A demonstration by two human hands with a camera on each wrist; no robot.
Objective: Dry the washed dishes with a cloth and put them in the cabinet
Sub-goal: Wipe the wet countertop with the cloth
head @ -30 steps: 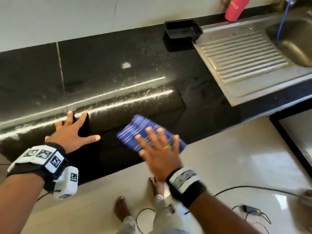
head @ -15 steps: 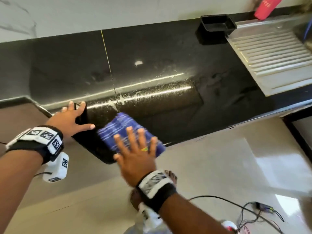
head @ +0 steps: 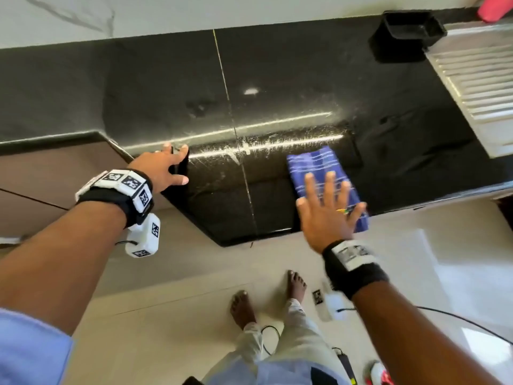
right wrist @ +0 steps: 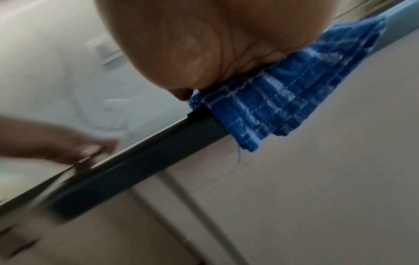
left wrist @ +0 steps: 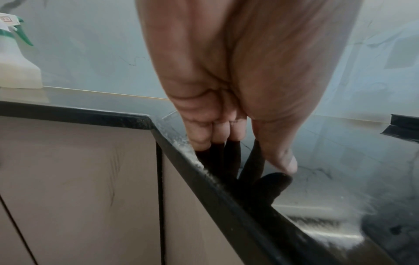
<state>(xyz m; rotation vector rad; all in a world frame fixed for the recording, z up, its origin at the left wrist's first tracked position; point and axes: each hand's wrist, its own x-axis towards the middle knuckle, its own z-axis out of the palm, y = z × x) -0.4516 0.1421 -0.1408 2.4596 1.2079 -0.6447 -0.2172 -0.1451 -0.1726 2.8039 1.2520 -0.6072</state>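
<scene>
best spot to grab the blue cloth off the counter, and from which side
Probably the near corner of the blue cloth, coming from the front, below the counter edge. The right wrist view shows that folded corner hanging past the edge, so a thumb can go under and fingers on top. The rest lies flat under the right hand, whose straight fingers press it down.

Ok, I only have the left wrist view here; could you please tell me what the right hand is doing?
Observer: The right hand lies flat, fingers straight, on a folded blue checked cloth on the black stone counter.
Operator: Is the cloth fully on the counter?
Observer: No, one corner hangs over the front edge.
Operator: Any dishes nearby?
Observer: I see none; a black rectangular plastic tub stands beside the ribbed steel draining board.
</scene>
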